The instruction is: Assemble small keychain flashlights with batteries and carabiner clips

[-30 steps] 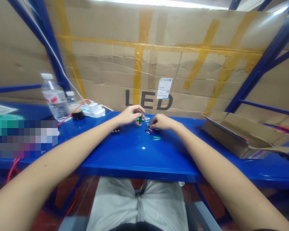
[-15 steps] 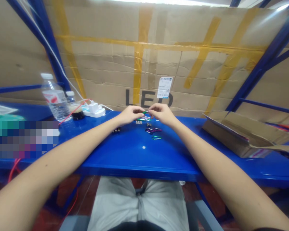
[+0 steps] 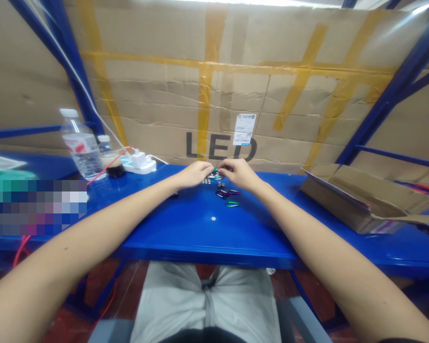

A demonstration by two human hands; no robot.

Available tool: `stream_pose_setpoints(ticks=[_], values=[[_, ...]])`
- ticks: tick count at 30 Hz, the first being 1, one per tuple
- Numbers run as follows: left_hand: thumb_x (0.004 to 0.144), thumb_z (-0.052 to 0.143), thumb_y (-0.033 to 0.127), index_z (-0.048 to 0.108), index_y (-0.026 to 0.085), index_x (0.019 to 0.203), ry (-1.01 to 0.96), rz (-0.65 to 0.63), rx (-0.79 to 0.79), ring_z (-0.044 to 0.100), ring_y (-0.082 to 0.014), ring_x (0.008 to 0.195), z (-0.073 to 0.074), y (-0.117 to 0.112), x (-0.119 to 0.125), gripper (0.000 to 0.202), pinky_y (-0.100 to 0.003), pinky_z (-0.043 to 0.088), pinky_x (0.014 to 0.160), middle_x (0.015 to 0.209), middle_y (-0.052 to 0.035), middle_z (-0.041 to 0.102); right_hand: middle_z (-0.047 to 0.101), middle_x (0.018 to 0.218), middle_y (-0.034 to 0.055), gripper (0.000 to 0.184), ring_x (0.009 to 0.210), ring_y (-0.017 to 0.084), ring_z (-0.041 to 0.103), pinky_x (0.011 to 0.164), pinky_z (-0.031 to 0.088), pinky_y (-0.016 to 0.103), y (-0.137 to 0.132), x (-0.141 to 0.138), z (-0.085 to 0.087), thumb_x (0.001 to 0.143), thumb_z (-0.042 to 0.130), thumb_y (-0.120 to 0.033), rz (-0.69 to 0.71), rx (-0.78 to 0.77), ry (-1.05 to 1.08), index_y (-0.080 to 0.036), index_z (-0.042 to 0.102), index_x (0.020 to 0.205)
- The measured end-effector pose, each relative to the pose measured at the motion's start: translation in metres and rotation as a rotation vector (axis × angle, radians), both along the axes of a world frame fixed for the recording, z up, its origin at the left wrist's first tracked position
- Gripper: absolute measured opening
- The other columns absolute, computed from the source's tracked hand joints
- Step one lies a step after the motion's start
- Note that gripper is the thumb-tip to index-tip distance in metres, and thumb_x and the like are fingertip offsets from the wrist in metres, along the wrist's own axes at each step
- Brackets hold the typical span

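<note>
Over the far middle of the blue table, my left hand (image 3: 197,174) pinches a small green carabiner (image 3: 215,170), largely covered by the fingertips. From the other side my right hand (image 3: 239,173) has thumb and fingers closed at the carabiner's right end; the exact grip is too small to make out. Just below the hands lies a pile of carabiners (image 3: 217,176), partly hidden. Small metal pieces (image 3: 221,184) stand in front of it. Closer to me are purple carabiners (image 3: 229,193) and a single green-and-silver carabiner (image 3: 232,204). Dark small pieces (image 3: 175,194) show partly behind my left forearm.
An open cardboard box (image 3: 353,205) stands at the right. To the left are a water bottle (image 3: 79,145), a bottle of dark liquid (image 3: 114,167) and a white power strip (image 3: 141,164) with cables. A large taped cardboard panel (image 3: 157,105) closes off the back.
Both hands have lowered slightly toward the pile, with the green carabiner between them. My left hand has turned a little, its fingers pointing further down. The things on the table lie as before.
</note>
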State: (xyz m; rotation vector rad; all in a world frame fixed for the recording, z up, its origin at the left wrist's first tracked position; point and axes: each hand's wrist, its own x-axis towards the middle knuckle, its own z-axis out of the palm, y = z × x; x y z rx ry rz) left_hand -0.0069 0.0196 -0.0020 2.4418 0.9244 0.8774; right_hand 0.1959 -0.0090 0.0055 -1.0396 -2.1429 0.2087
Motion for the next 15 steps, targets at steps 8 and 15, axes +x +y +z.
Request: stream_pose_setpoints(ticks=[8, 15], values=[[0.091, 0.053, 0.024, 0.062, 0.017, 0.089, 0.026, 0.008, 0.277, 0.062, -0.0193, 0.083, -0.002, -0.01, 0.002, 0.011, -0.032, 0.045, 0.075, 0.089, -0.0062, 0.069, 0.067, 0.066, 0.0036, 0.014, 0.051, 0.014, 0.058, 0.052, 0.047, 0.027, -0.001, -0.002, -0.003, 0.083, 0.061, -0.026, 0.131, -0.375, 0.222, -0.015, 0.063, 0.075], [0.096, 0.045, 0.024, 0.058, 0.018, 0.096, 0.138, 0.007, 0.407, 0.061, -0.0205, 0.085, -0.003, -0.013, 0.003, 0.014, -0.033, 0.045, 0.075, 0.092, -0.0085, 0.066, 0.066, 0.064, 0.0042, 0.021, 0.053, 0.014, 0.062, 0.048, 0.051, 0.026, 0.001, 0.0, -0.005, 0.075, 0.073, -0.032, 0.257, -0.539, 0.421, -0.015, 0.061, 0.072]])
